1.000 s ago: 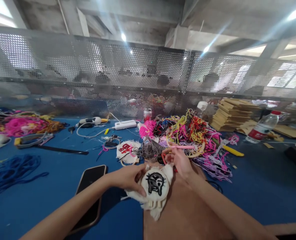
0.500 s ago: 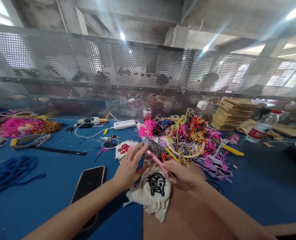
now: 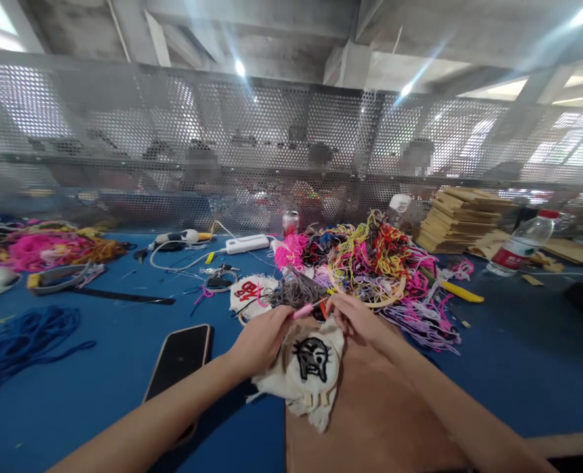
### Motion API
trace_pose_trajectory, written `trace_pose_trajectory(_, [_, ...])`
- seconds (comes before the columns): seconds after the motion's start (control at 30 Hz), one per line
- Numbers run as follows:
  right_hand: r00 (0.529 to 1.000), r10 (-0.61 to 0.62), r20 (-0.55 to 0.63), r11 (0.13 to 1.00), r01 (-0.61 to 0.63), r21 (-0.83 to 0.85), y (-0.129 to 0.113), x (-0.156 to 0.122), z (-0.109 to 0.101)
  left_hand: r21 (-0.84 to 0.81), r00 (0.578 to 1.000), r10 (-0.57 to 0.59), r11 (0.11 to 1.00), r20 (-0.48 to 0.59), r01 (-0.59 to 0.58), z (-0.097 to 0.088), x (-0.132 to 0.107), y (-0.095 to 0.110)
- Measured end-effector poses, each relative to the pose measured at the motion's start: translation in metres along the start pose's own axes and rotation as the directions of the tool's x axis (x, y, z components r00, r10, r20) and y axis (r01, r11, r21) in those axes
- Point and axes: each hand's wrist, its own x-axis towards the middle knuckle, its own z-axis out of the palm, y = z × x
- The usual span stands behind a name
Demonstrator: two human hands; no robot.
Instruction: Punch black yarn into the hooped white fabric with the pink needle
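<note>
My left hand [image 3: 266,335] is closed around a pink-handled punch needle [image 3: 303,311], whose thin metal end points right. At that metal end, the fingers of my right hand [image 3: 355,318] are pinched together; whatever they hold is too small to make out. Just below both hands lies an embroidery hoop [image 3: 314,387] with cream cloth stretched over it, its frayed edges hanging loose. A black and grey face design [image 3: 312,359] is worked on the cloth. Two small wooden pegs of the hoop show at its lower edge.
Behind my hands sits a tangled heap of coloured yarn [image 3: 365,256] with a wooden hoop ring in it. A phone [image 3: 180,355] lies left, near blue yarn [image 3: 25,348]. A red-capped bottle [image 3: 520,246] and stacked brown envelopes [image 3: 461,220] are at right.
The punch needle has passed from my right hand to my left. My right hand has closed its fingers at the metal end. My left hand was open before.
</note>
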Motion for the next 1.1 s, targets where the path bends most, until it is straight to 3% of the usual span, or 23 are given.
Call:
trace_pose_trajectory(0.13, [0.968, -0.153, -0.201, 0.909, 0.059, -0.412, 0.003, 0.005, -0.025, -0.314, 0.994, -0.102, 0.945, -0.037, 0.086, -0.002, 0.001, -0.001])
trace_pose_trajectory(0.27, [0.961, -0.189, -0.200, 0.760, 0.015, -0.650, 0.008, 0.003, -0.020, -0.697, 0.974, -0.210, 0.685, 0.087, 0.210, 0.005, 0.006, -0.004])
trace_pose_trajectory(0.33, [0.955, -0.220, -0.201, 0.701, 0.011, -0.714, 0.008, 0.002, -0.009, -0.753, 0.964, -0.242, 0.612, 0.114, 0.243, 0.008, 0.008, -0.006])
trace_pose_trajectory(0.43, [0.946, -0.272, -0.178, 0.649, 0.044, -0.760, 0.007, 0.000, 0.002, -0.772, 0.956, -0.267, 0.581, 0.117, 0.257, 0.008, 0.009, -0.007])
trace_pose_trajectory(0.53, [0.928, -0.321, -0.192, 0.730, 0.113, -0.674, 0.005, 0.002, -0.002, -0.775, 0.952, -0.287, 0.576, 0.107, 0.261, 0.007, 0.009, -0.006])
trace_pose_trajectory(0.6, [0.933, -0.280, -0.227, 0.873, 0.148, -0.466, 0.004, 0.005, -0.012, -0.774, 0.948, -0.299, 0.572, 0.111, 0.271, 0.006, 0.009, -0.005])
trace_pose_trajectory(0.67, [0.963, -0.149, -0.224, 0.978, 0.110, -0.175, 0.003, 0.009, -0.023, -0.770, 0.945, -0.303, 0.574, 0.119, 0.281, 0.005, 0.008, -0.005])
trace_pose_trajectory(0.77, [0.969, -0.092, -0.229, 0.995, 0.083, -0.047, 0.004, 0.014, -0.035, -0.765, 0.944, -0.308, 0.578, 0.120, 0.286, 0.005, 0.008, -0.006])
trace_pose_trajectory(0.93, [0.958, -0.145, -0.247, 0.983, 0.109, -0.150, 0.007, 0.010, -0.025, -0.751, 0.947, -0.301, 0.599, 0.111, 0.279, 0.005, 0.009, -0.007])
trace_pose_trajectory(1.0, [0.968, -0.184, -0.172, 0.968, 0.148, -0.204, 0.007, 0.006, -0.015, -0.745, 0.947, -0.302, 0.606, 0.106, 0.277, 0.005, 0.010, -0.006])
trace_pose_trajectory(1.1, [0.991, -0.130, -0.003, 0.988, 0.129, -0.087, 0.002, 0.002, -0.006, -0.738, 0.948, -0.302, 0.614, 0.106, 0.278, 0.005, 0.011, -0.006])
